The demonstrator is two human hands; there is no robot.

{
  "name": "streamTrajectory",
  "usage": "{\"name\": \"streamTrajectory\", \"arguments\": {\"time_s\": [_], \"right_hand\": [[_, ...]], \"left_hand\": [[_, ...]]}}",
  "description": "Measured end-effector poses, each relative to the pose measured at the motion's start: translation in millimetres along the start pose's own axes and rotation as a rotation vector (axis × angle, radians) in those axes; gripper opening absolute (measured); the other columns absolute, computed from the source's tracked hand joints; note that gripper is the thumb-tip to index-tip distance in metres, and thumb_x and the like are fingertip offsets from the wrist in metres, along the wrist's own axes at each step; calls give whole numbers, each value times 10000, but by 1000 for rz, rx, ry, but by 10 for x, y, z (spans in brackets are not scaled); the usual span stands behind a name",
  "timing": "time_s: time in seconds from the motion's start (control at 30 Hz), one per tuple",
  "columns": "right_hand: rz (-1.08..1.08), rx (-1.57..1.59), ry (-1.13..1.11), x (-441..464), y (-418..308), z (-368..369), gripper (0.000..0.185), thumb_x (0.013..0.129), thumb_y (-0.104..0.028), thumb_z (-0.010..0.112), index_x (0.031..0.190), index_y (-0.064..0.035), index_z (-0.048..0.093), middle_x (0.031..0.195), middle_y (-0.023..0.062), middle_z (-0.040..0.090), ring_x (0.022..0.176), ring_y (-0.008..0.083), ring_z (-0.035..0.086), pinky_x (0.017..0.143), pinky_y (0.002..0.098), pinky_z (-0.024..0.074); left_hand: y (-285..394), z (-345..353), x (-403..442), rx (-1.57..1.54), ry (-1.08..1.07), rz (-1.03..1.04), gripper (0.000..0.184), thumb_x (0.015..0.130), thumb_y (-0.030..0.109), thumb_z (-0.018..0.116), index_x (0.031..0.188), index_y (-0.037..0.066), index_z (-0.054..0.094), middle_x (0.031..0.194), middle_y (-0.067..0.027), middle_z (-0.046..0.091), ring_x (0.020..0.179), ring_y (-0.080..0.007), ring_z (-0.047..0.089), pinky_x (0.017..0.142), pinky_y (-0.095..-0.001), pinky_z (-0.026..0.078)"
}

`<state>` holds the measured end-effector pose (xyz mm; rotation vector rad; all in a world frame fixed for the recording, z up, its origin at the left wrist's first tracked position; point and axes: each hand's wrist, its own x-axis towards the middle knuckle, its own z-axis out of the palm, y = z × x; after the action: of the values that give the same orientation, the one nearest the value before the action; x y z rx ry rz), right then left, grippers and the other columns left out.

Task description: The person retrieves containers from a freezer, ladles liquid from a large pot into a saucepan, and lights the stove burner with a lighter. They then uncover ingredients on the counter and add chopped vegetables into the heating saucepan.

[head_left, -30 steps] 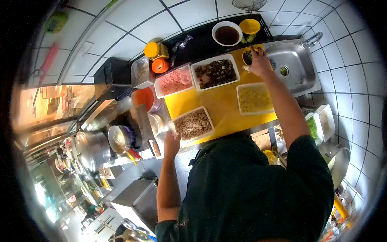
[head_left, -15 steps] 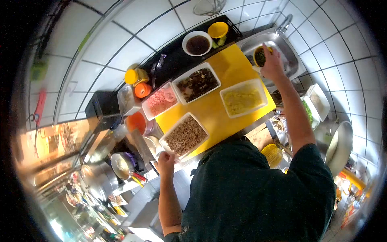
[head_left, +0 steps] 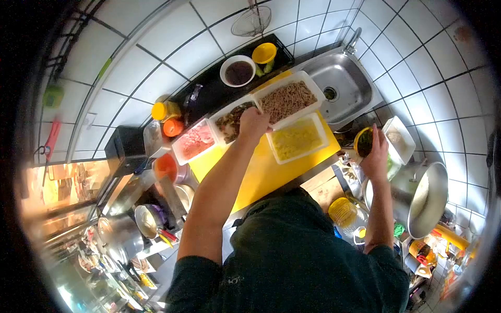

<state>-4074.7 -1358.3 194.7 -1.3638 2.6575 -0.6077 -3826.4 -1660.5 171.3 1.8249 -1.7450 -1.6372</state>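
Observation:
My left hand (head_left: 254, 124) is closed at the near left corner of a white tub (head_left: 314, 83) filled with crumbly brown minced food (head_left: 287, 101). Its fingertips are partly hidden. Under and beside that hand is another white tub with dark chopped food (head_left: 229, 123). My right hand (head_left: 377, 156) grips a small yellow bowl (head_left: 358, 142) of dark green contents, off to the right below the sink. A white tub of pale yellow mash (head_left: 297, 140) lies just in front of the brown one. Left of the dark food stands a tub of pink chopped food (head_left: 195, 142).
The tubs stand on a yellow cutting board (head_left: 250, 180). Behind are a white bowl of dark liquid (head_left: 239, 72) and a yellow bowl (head_left: 264, 52). A steel sink (head_left: 360, 86) is back right, a large pot (head_left: 429, 198) right, and a cleaver (head_left: 171, 195) left.
The brown-food tub has gone from the board's front left to its back right, with my left hand at it. My right hand has carried the yellow bowl from the sink toward me.

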Motion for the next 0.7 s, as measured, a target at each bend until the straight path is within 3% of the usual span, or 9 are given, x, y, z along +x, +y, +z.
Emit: {"name": "streamTrajectory", "arguments": {"time_s": [0.13, 0.2, 0.27, 0.33, 0.43, 0.57, 0.6, 0.63, 0.7], "right_hand": [[4, 27, -30, -402, 50, -155, 1104, 664, -299, 914, 1549, -74, 294, 1431, 294, 398, 1336, 466, 388, 1119, 519, 357], [59, -9, -71, -541, 65, -188, 1099, 658, -319, 916, 1539, -69, 308, 1445, 275, 391, 1340, 450, 389, 1123, 511, 351], [84, 30, -79, -620, -6, -228, 1110, 646, -320, 921, 1538, -71, 309, 1456, 271, 383, 1342, 452, 386, 1124, 516, 352], [51, 22, -116, -662, -41, -242, 1132, 627, -326, 928, 1540, -76, 307, 1463, 269, 377, 1344, 456, 382, 1121, 533, 357], [-34, 67, -117, -624, -216, -175, 1135, 628, -332, 927, 1542, -79, 303, 1460, 268, 375, 1339, 465, 384, 1113, 548, 362], [-213, 141, -226, -416, -657, 38, 1098, 648, -397, 895, 1527, -63, 328, 1459, 278, 364, 1339, 478, 372, 1111, 557, 353], [-281, 142, -237, -366, -785, 177, 1067, 655, -410, 878, 1512, -53, 352, 1455, 281, 361, 1337, 475, 365, 1115, 556, 340], [-325, 110, -251, -322, -1042, 242, 1102, 619, -323, 909, 1513, -35, 334, 1457, 250, 368, 1348, 448, 369, 1117, 535, 346], [-437, 170, -379, -241, -1458, 496, 1085, 629, -329, 899, 1510, -36, 338, 1460, 260, 351, 1348, 462, 356, 1120, 549, 330]], "left_hand": [[169, 297, 474, 55, 27, -104, 258, 928, 163, 678, 1027, -68, 620, 832, -198, 707, 602, -229, 711, 514, -347, 590], [-116, 390, 1055, 627, -97, 80, 287, 930, 183, 682, 1028, -78, 614, 872, -213, 703, 648, -245, 721, 538, -362, 597], [-169, 405, 1195, 782, -92, 94, 308, 933, 199, 681, 1028, -85, 610, 895, -225, 698, 692, -264, 725, 564, -377, 602], [-55, 385, 1052, 522, 45, -74, 321, 936, 211, 676, 1028, -89, 608, 900, -234, 692, 734, -285, 723, 592, -392, 605], [-78, 338, 777, 382, 238, 113, 323, 946, 216, 658, 1015, -95, 604, 899, -238, 675, 823, -312, 701, 676, -415, 610], [-235, -72, 4, 302, 511, 597, 314, 943, 237, 654, 1054, -53, 609, 941, -186, 635, 853, -324, 650, 688, -436, 543], [-346, -226, -209, 266, 445, 505, 207, 957, 177, 633, 1066, 1, 633, 946, -150, 657, 882, -295, 647, 796, -360, 518], [-470, -378, -491, 171, 370, 458, 210, 965, 166, 628, 1097, 2, 629, 979, -144, 656, 903, -264, 648, 801, -351, 519], [-1025, -545, -935, -31, 224, 455, 281, 978, 139, 620, 1221, 2, 588, 1038, -130, 648, 948, -223, 645, 822, -348, 528]]}}
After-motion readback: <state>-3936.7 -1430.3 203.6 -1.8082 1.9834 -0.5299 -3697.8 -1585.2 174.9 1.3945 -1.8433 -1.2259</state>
